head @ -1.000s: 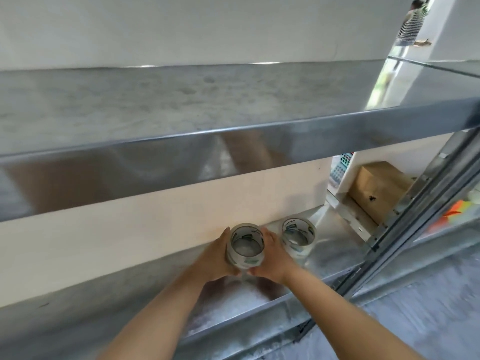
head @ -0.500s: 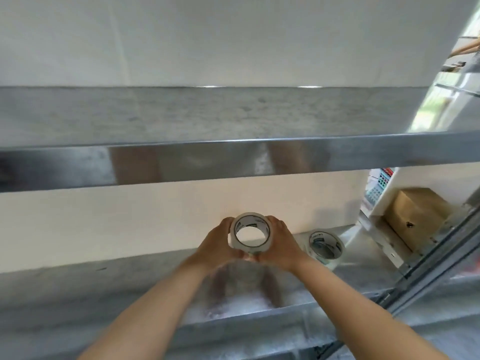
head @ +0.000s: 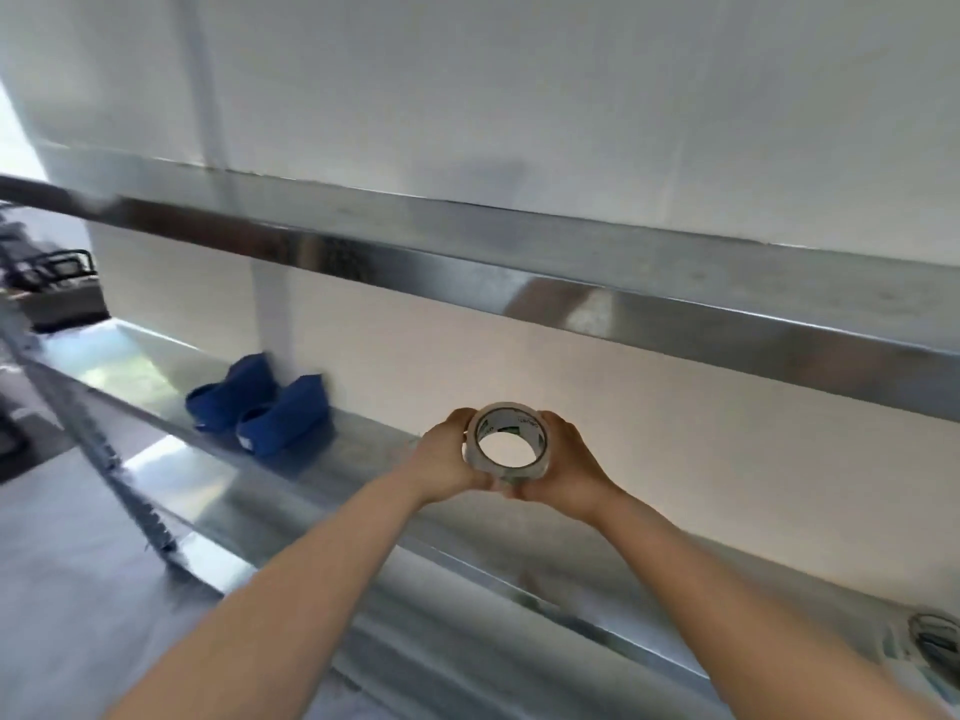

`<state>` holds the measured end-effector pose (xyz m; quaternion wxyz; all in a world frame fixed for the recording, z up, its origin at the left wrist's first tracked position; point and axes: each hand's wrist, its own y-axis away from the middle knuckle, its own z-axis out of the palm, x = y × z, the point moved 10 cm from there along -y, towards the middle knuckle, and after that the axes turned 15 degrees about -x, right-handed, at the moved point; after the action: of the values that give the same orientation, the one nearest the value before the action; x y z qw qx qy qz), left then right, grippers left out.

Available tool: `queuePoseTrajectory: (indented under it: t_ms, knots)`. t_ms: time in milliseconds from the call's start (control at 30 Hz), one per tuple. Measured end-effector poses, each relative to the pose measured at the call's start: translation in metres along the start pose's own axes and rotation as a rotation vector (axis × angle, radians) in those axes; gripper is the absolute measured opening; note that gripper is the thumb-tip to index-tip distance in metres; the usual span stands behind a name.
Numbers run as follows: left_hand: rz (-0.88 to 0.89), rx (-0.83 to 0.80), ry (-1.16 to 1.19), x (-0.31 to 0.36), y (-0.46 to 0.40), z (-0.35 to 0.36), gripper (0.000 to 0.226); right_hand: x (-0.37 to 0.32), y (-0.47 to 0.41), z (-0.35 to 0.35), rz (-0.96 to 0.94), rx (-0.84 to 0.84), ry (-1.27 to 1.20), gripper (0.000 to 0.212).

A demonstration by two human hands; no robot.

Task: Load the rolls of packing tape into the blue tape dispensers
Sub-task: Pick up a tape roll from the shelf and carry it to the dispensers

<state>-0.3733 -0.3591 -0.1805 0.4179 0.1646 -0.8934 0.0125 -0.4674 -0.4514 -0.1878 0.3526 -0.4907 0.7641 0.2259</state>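
A roll of clear packing tape (head: 540, 433) is held up over the metal shelf, its open core facing me. My left hand (head: 447, 454) grips its left side and my right hand (head: 563, 465) grips its right side, fingers curled round the rim. Two blue tape dispensers (head: 231, 394) (head: 285, 420) sit side by side on the shelf to the left, against the wall. A second tape roll (head: 935, 639) lies on the shelf at the far right edge, partly cut off.
The lower metal shelf (head: 322, 491) runs diagonally from upper left to lower right. An upper metal shelf (head: 571, 283) overhangs it. A toothed metal upright (head: 104, 459) slants at the left. Dark equipment (head: 57, 288) stands at the far left. Grey floor lies below.
The view has swung to the left, bringing the blue dispensers into sight. Both hands carried the tape roll leftward along the shelf, away from the second roll, which now sits at the far right.
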Motion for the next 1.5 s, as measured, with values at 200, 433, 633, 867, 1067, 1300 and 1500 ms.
queuePoseTrajectory:
  t_ms: [200,433,633,867,1067,1300,1500]
  knots:
    - [-0.088,0.078,0.009,-0.068,0.051,-0.069,0.081,-0.067,-0.055,0.074,-0.105,-0.097,0.033,0.079]
    - [-0.097,0.060,0.040,-0.144,0.079,-0.143,0.076,-0.107,-0.124,0.154,-0.063,-0.096,-0.002,0.092]
    - [-0.079,0.070,0.047,-0.210,0.097,-0.223,0.073,-0.168,-0.186,0.213,-0.070,-0.098,-0.038,0.093]
    - [-0.130,0.117,0.087,-0.298,0.118,-0.308,0.078,-0.225,-0.261,0.290,-0.094,-0.180,-0.083,0.087]
    - [-0.189,0.145,0.099,-0.368,0.110,-0.373,0.083,-0.255,-0.341,0.341,-0.119,-0.244,-0.097,0.086]
    - [-0.246,0.080,0.085,-0.440,0.069,-0.432,0.097,-0.256,-0.442,0.393,-0.072,-0.266,-0.068,0.099]
    - [-0.289,-0.010,0.049,-0.496,0.036,-0.456,0.095,-0.244,-0.496,0.430,0.038,-0.308,0.015,0.110]
